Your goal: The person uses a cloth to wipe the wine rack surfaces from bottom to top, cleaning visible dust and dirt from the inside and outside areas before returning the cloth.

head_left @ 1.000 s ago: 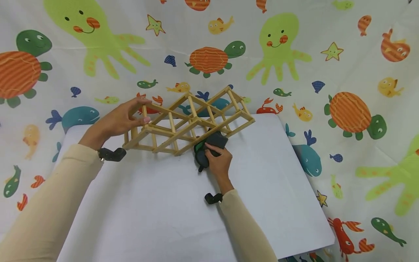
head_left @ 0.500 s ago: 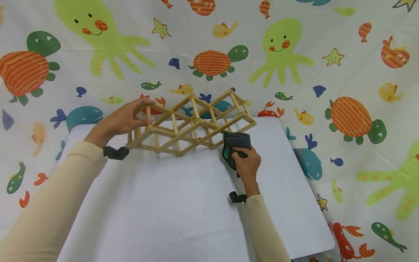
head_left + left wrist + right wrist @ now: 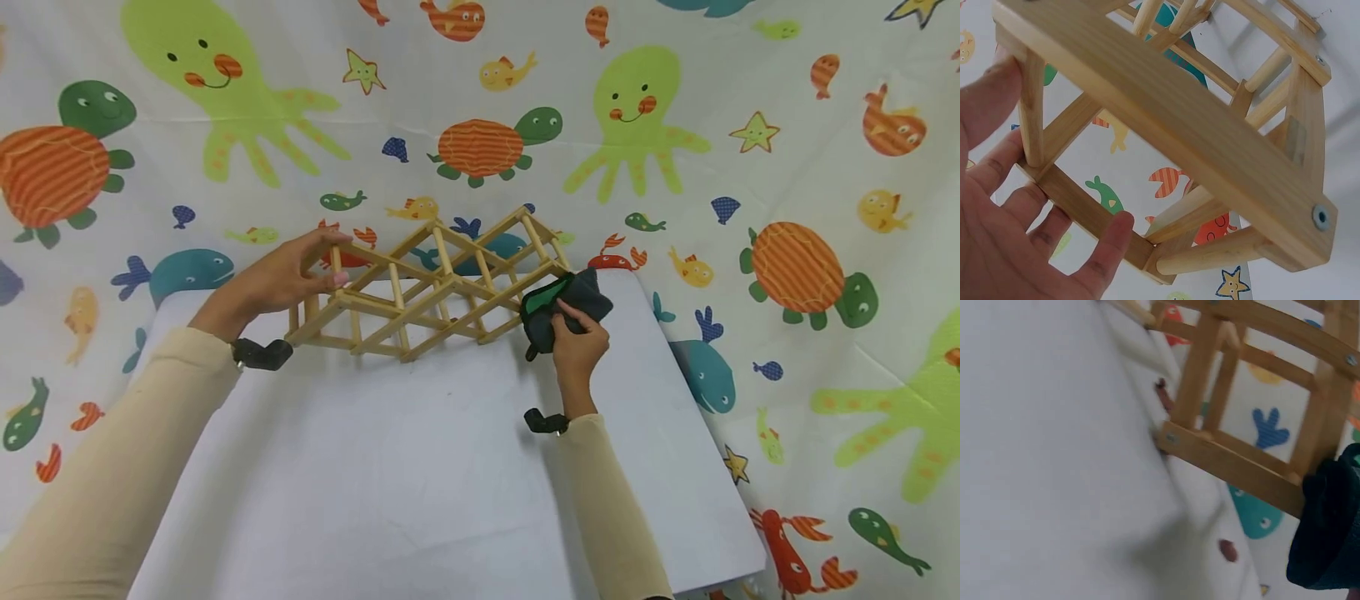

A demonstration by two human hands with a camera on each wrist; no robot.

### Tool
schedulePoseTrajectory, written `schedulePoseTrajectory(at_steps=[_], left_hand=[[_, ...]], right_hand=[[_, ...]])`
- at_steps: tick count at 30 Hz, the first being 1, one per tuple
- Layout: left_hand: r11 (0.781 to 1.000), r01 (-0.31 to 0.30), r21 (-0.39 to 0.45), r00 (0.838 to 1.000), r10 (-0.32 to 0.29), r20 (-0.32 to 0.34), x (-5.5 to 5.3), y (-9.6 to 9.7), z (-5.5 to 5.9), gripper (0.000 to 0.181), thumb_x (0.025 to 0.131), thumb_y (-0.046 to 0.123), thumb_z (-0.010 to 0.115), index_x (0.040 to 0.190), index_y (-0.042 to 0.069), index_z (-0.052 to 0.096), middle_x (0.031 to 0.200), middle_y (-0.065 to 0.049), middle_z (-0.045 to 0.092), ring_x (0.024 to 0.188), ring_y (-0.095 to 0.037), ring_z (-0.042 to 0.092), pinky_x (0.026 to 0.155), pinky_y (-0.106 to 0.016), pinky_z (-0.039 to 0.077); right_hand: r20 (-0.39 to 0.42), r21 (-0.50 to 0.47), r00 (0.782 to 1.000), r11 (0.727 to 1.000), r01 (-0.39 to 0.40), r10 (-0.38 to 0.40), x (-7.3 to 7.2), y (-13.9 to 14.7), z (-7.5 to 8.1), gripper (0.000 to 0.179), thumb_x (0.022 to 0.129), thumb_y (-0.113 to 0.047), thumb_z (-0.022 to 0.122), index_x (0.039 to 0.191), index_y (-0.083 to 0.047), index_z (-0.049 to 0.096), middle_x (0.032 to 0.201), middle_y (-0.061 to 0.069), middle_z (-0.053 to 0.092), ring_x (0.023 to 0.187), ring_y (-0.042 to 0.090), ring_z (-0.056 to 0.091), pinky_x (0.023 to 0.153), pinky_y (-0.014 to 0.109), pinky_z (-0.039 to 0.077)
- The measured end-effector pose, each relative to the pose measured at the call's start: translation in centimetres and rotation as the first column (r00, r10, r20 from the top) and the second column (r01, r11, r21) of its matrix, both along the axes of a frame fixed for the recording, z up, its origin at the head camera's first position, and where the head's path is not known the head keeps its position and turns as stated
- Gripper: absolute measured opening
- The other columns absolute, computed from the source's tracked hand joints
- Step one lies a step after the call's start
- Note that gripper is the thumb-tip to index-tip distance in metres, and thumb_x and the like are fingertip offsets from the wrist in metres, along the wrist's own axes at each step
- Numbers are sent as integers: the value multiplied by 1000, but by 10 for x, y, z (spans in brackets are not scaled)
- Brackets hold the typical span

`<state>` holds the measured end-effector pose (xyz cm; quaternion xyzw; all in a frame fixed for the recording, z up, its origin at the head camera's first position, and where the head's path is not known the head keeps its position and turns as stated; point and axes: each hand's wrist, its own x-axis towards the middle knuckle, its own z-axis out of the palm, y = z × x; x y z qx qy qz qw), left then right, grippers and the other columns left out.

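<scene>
A folding lattice rack of pale wooden slats and dowels [image 3: 452,283] stands stretched out across the back of the white table. My left hand [image 3: 272,277] holds its left end. In the left wrist view, the thumb and fingers of that hand [image 3: 1010,231] lie around an end dowel, beside a long slat [image 3: 1147,115] with a metal rivet. My right hand [image 3: 581,350] pinches a dark grey cloth with a green inner side and a small loop [image 3: 585,296]. The cloth laps over the rack's right end; in the right wrist view, the bunched cloth [image 3: 1329,531] meets a slat's end.
The white-covered table [image 3: 412,467] reaches from the rack toward the front. A white curtain printed with sea animals [image 3: 480,50] hangs behind and at both sides. Small black cameras [image 3: 262,354] are strapped to both wrists.
My right hand has moved the cloth from under the rack's middle to the right, then up onto its right end. The left hand and the rack stay nearly still.
</scene>
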<state>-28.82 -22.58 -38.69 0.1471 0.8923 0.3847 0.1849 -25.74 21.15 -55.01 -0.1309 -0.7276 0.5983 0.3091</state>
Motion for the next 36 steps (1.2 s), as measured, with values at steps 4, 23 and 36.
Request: schedulePoseTrajectory(at_steps=[4,23,36], left_hand=[[1000,-9,-8,1000,9,7,-1,0,0,77,105,33,69,168,19,27,181,-6,-4,163,-51,15,118,-82,25],[1000,-3,4,999,3,35,-5,5,2,76,107,34,66,168,19,24,180,-3,-15,166,-41,-12,123,-82,3],[1000,-8,-23,1000,9,25,-7,5,3,73,107,34,66,168,22,28,181,0,-13,165,-47,-8,123,-82,11]], right_hand=[[231,96,955,972,-213,186,11,-19,-27,22,86,-11,80,98,-27,88,115,8,82,127,26,69,116,46,51],[-264,-72,774,789,-610,575,18,21,106,29,94,7,71,118,-5,82,119,7,75,101,18,71,82,26,65],[319,106,801,821,-561,506,-41,70,125,30,98,-7,71,126,-11,79,133,14,66,105,16,65,76,18,59]])
